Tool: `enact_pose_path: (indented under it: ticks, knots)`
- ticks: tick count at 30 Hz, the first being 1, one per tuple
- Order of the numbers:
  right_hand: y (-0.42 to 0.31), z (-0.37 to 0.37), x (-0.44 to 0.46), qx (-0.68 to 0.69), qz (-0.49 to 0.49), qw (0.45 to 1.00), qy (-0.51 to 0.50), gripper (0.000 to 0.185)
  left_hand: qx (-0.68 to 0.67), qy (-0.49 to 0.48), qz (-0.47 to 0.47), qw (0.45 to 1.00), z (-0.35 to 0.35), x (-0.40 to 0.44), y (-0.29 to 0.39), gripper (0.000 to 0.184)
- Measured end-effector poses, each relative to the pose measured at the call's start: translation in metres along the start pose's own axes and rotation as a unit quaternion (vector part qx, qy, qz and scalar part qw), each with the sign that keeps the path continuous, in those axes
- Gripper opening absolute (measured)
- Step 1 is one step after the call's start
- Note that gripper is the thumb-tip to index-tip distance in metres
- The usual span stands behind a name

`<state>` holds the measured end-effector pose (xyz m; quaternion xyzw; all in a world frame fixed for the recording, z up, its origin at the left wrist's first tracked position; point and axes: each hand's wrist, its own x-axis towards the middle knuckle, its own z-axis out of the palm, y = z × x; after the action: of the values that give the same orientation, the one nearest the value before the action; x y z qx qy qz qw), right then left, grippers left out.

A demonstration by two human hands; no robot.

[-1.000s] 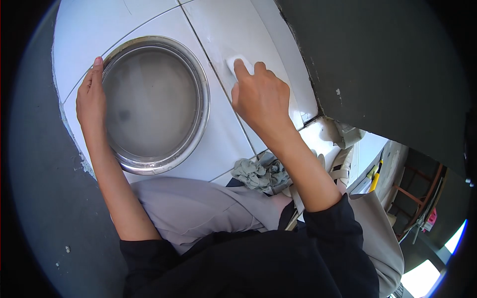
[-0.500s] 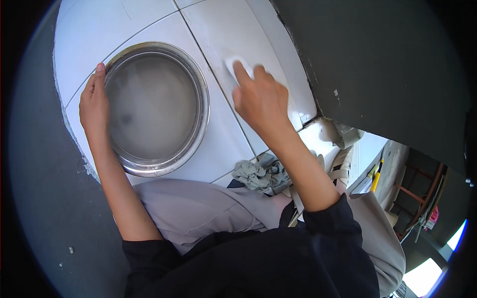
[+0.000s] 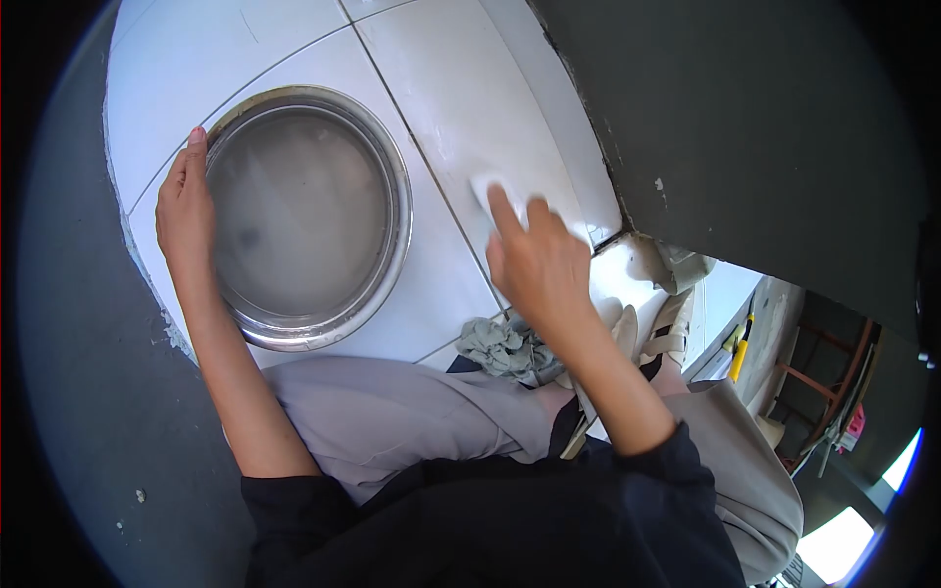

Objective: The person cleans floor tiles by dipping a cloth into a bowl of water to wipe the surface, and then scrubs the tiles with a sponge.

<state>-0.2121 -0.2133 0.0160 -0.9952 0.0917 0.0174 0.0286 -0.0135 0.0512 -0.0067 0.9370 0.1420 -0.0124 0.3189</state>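
On the white tiles stands a round metal basin [image 3: 397, 240] of cloudy greyish water. My left hand [image 3: 186, 211] grips its left rim, the fingers along the outer side. To the right of the basin, my right hand [image 3: 539, 255] presses a small white sponge [image 3: 482, 188] against a tile [image 3: 441, 118]. Only the sponge's front end shows past my fingers, and it is smeared by motion. A crumpled grey-green cloth [image 3: 505, 348] lies below my right wrist, near my knee.
A dark wall [image 3: 745, 147] borders the tiles on the right, and a dark grey surface [image 3: 78, 323] on the left. My bent leg [image 3: 392, 402] is close below the basin. A sandal [image 3: 671, 328], a yellow-handled tool [image 3: 742, 353] and a brown frame [image 3: 833, 382] are at lower right.
My right hand has slid with the white sponge down the tile, toward my body and slightly right. My left hand and the basin stay almost in place.
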Motion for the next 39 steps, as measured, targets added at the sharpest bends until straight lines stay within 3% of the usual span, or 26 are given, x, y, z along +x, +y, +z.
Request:
enact_pose_path:
  ticks: [3,6,9,12,14,16,22,26,35,39]
  knots:
    - [0.000,-0.001,-0.025,0.004,-0.018,1.000,-0.013,0.035,0.002,0.007,-0.009,1.000,0.000,-0.004,0.002,0.067]
    - [0.000,0.007,0.021,-0.001,-0.001,0.999,0.033,0.041,-0.002,0.009,0.002,1.000,0.002,-0.004,0.001,0.066]
    - [0.004,0.011,0.060,-0.020,0.015,1.000,0.007,0.045,0.000,0.001,-0.001,1.000,0.000,-0.003,0.001,0.066]
    - [0.008,0.007,0.017,0.011,0.011,1.000,0.025,0.048,-0.010,-0.009,-0.002,1.000,-0.002,0.001,0.001,0.066]
    - [0.010,0.007,-0.025,0.003,0.007,1.000,-0.017,0.058,-0.016,-0.022,-0.021,0.999,-0.004,-0.003,0.003,0.066]
    - [0.011,0.003,-0.027,-0.009,-0.010,1.000,-0.009,0.045,-0.003,0.002,-0.011,1.000,-0.002,-0.006,0.002,0.066]
    - [0.017,0.016,0.057,-0.021,-0.001,0.997,0.068,0.041,0.005,-0.011,-0.001,1.000,-0.002,-0.004,0.004,0.067]
    - [0.016,0.001,-0.013,-0.012,0.008,1.000,-0.010,0.037,-0.004,-0.017,-0.001,1.000,-0.004,-0.004,0.003,0.068]
    - [0.035,0.019,0.050,-0.006,-0.010,0.996,0.091,0.039,0.016,-0.008,0.001,1.000,-0.001,0.001,-0.002,0.064]
    - [0.030,0.003,-0.008,-0.006,0.002,0.999,0.036,0.037,0.023,-0.002,0.002,1.000,-0.001,-0.003,-0.001,0.065]
